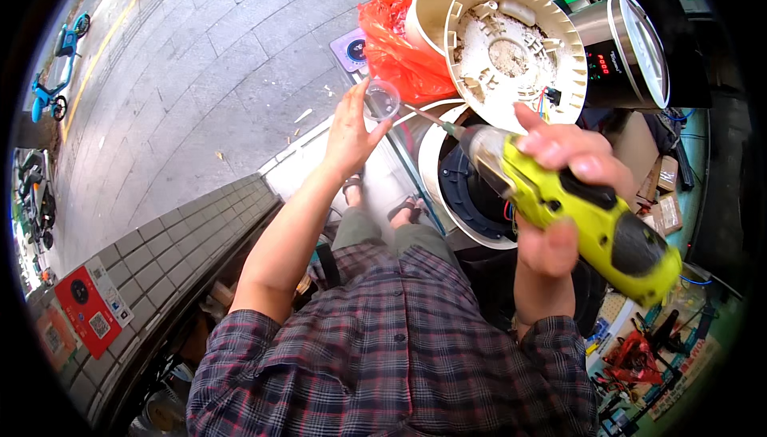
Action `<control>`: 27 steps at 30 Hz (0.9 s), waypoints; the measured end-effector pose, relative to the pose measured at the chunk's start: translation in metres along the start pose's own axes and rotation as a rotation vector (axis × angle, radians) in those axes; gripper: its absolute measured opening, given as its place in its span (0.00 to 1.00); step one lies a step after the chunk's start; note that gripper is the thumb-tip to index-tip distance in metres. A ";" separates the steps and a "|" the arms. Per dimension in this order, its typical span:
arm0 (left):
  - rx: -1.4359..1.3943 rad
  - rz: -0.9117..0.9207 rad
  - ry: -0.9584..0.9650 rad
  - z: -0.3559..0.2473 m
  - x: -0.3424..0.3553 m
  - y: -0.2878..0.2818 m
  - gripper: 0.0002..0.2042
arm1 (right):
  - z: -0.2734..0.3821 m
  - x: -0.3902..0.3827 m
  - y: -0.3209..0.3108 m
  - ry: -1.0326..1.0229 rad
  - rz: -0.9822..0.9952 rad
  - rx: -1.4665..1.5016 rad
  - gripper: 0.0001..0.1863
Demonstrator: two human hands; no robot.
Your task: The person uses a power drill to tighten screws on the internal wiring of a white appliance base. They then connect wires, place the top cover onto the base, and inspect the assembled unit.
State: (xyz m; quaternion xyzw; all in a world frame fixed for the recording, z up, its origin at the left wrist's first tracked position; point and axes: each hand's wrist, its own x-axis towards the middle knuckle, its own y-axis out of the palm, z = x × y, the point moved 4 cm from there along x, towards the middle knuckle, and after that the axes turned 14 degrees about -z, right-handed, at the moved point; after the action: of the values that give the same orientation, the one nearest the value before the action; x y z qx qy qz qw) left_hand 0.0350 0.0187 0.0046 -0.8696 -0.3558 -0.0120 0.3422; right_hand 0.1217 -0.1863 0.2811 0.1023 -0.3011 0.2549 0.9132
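My left hand (351, 129) grips a small clear plastic cup (383, 97) between thumb and fingers. My right hand (567, 165) is wrapped round a yellow-green and black power screwdriver (609, 241), whose long thin bit reaches toward the cup; I cannot tell if it touches. Behind the tool lie a round cream plastic base (519, 53) with dirty white insides and coloured wires, and an open cream housing (431, 165) with a dark ring inside. A red plastic bag (395, 61) with a cream bucket (435, 1) sits at the back.
A steel appliance (643, 49) with a red display stands at the right. Tools (639, 357) crowd a bench at the lower right. A tiled ledge (172, 245) runs along the left, beside a grey pavement (200, 53) with parked scooters (56, 77).
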 end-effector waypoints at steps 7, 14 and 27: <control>-0.015 -0.014 -0.009 0.009 0.006 -0.004 0.43 | -0.058 0.007 0.041 0.016 0.002 -0.052 0.22; -0.054 -0.086 0.009 0.009 0.001 0.001 0.40 | -0.071 0.006 0.050 0.034 0.039 -0.140 0.21; -0.039 -0.057 -0.022 0.008 0.003 0.002 0.41 | -0.082 0.000 0.057 0.069 0.007 -0.154 0.22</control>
State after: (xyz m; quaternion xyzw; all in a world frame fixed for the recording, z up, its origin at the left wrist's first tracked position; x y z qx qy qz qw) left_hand 0.0368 0.0247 -0.0016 -0.8656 -0.3840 -0.0192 0.3209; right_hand 0.1326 -0.1105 0.2174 0.0219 -0.2886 0.2376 0.9272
